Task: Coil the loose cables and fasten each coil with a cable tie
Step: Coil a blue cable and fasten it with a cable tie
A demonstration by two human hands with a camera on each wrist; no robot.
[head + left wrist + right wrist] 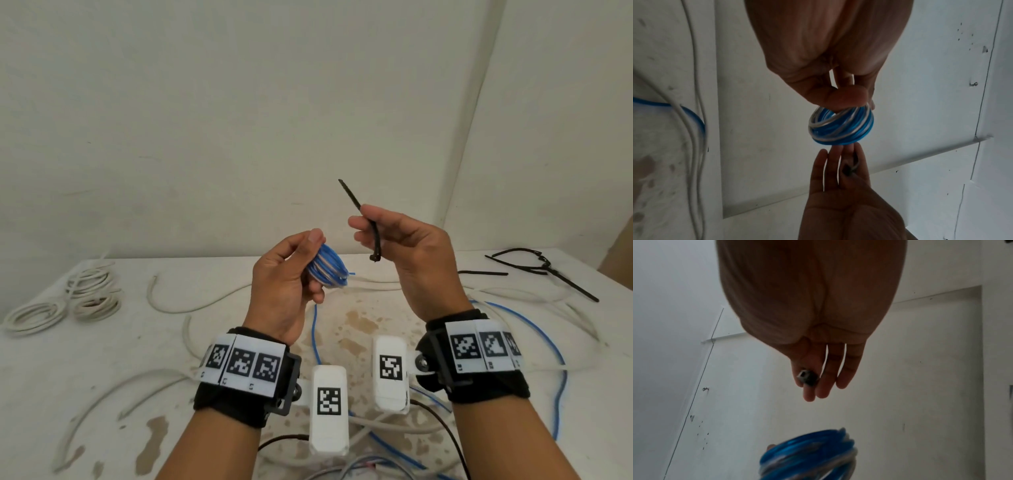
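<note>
While I hold things mid-air over the table's middle, the step in hand is tying this coil.
Coil: the blue-and-white coil (pixel 327 266) sits pinched in my left hand (pixel 286 284), thumb on top, above the table (pixel 212 342), not touching it.
Tie: my right hand (pixel 407 260) grips the black cable tie (pixel 363 219), head down, pointed tail up, just beside the coil.
Method: I judge I should thread the tail through the coil's centre, wrap it round the strands, feed it into the head, and keep my pinch firm so the loops don't spring apart.
Around: finished white coils (pixel 68 301) lie by the left edge, spare ties (pixel 534 270) near the right far corner, loose cables (pixel 513 318) between.
</note>
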